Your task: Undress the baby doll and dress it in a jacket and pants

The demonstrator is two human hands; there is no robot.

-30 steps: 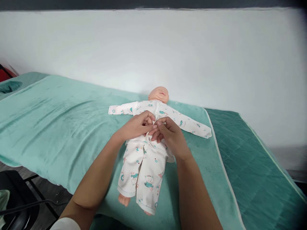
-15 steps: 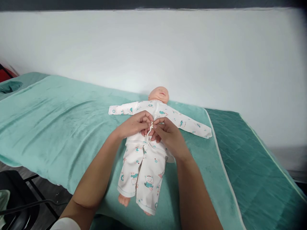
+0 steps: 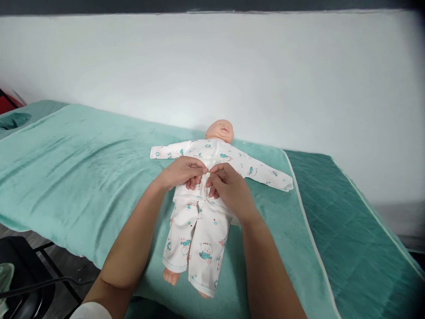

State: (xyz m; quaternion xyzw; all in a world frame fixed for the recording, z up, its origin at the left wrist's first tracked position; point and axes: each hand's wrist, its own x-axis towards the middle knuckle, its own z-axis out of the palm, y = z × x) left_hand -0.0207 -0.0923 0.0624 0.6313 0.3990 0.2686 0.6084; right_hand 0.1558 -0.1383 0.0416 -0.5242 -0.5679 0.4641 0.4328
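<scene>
Left hand (image 3: pixel 182 173) and right hand (image 3: pixel 228 188) meet fingertip to fingertip, both pinched on the small tie knot (image 3: pixel 208 174) of the doll's printed top (image 3: pixel 219 155); doll's trousers (image 3: pixel 195 239) below wrists.

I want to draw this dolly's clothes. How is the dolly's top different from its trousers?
The top lies spread wide, both sleeves stretched sideways; the trousers hang narrow, legs together, pointing toward the person. The left hand and right hand pinch the top's front at a small button; nothing touches the trousers. A bare foot pokes out of the trousers, while the top's sleeves hide the doll's hands. Both are white with teal animal prints.
</scene>
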